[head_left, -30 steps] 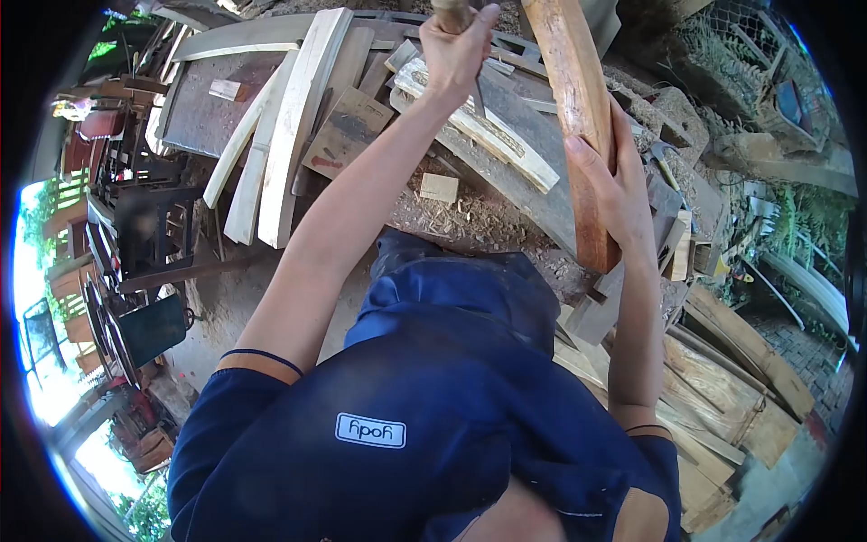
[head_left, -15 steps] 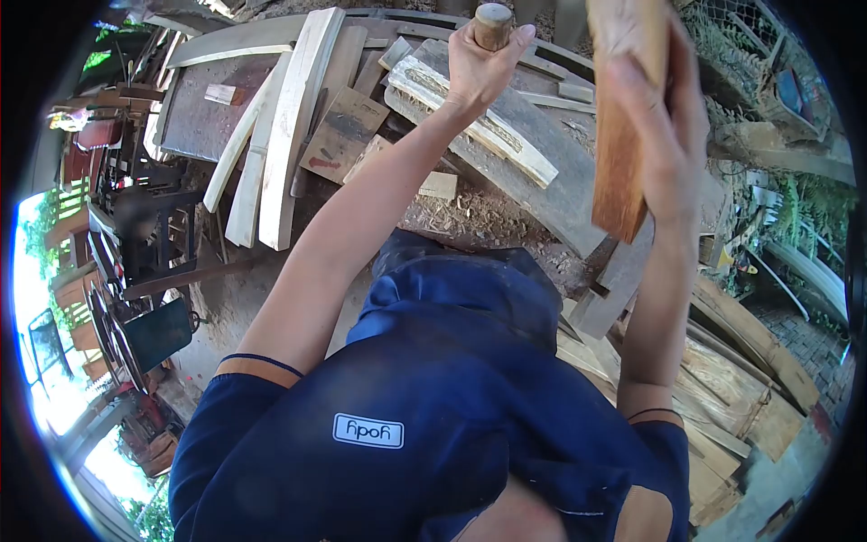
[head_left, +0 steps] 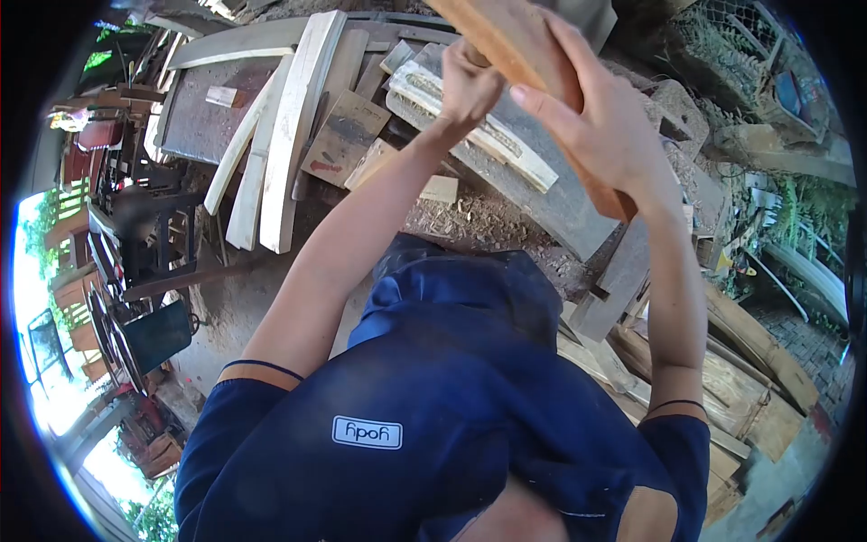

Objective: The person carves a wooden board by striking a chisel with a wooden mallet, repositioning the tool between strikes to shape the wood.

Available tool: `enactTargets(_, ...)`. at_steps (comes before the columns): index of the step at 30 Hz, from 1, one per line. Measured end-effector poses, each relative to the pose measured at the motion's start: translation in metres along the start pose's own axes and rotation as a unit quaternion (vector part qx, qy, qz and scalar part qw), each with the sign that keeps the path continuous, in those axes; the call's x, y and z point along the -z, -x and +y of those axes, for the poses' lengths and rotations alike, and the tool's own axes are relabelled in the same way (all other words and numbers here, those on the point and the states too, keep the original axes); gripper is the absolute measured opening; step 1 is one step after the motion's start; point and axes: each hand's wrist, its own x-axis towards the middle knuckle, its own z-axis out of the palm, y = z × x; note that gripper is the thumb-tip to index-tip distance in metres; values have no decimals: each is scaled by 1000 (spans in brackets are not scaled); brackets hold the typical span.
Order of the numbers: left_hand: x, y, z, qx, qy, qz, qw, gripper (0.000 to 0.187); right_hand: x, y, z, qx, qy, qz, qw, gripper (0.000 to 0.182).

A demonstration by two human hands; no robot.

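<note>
My left hand (head_left: 470,90) is closed in a fist around the round wooden handle of a chisel (head_left: 479,58); its blade is hidden below the fist. Beneath it lies a pale timber piece (head_left: 527,161) with long slots cut in its face, resting on a wide grey board (head_left: 569,212). In my right hand (head_left: 607,122) is a thick reddish-brown wooden bar (head_left: 528,45), gripped along its side and slanting from upper left to lower right. The bar's upper part overlaps the chisel handle's top in this view.
Long pale timbers (head_left: 302,126) lean at the left of the bench, beside a brown offcut (head_left: 347,135). Wood shavings (head_left: 461,217) litter the area before my body. More planks (head_left: 722,361) are stacked at my right. Chairs and furniture parts (head_left: 153,334) stand at far left.
The wooden bar has swung left and tilted over, bringing it above my left fist. My left hand has dipped slightly and turned, keeping its grip on the chisel.
</note>
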Motion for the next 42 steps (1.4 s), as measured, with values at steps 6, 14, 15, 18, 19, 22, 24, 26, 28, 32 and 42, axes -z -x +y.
enactTargets(6,65,-46,-24,103,77,138,982,24,-27,15,26,0,-57,92,994,84)
enactTargets(14,38,-33,-11,75,73,106,989,21,-28,42,44,-57,-137,99,984,82)
enactTargets(15,34,-31,-11,75,73,105,989,21,-28,44,44,-70,-146,101,982,81)
enactTargets(18,27,-28,-12,61,29,49,997,21,-29,48,46,-84,-160,102,978,81)
enactTargets(19,26,-27,-13,63,16,49,997,21,-30,49,46,-82,-165,102,978,81)
enactTargets(22,18,-24,-8,67,-14,37,997,21,-38,50,55,-69,-147,99,982,81)
enactTargets(24,12,-22,-7,71,-32,25,997,21,-35,47,53,-58,-165,96,980,80)
enactTargets(26,7,-18,-11,54,-91,-13,994,21,-27,41,44,-51,-184,93,977,79)
enactTargets(28,0,-10,-8,49,-91,-24,994,23,-8,28,27,51,-229,176,956,77)
enactTargets(32,-7,0,-5,41,-147,-32,988,29,13,0,-13,145,-283,317,894,75)
enactTargets(42,-9,5,-3,31,-107,-12,994,22,2,7,-34,102,-331,234,908,71)
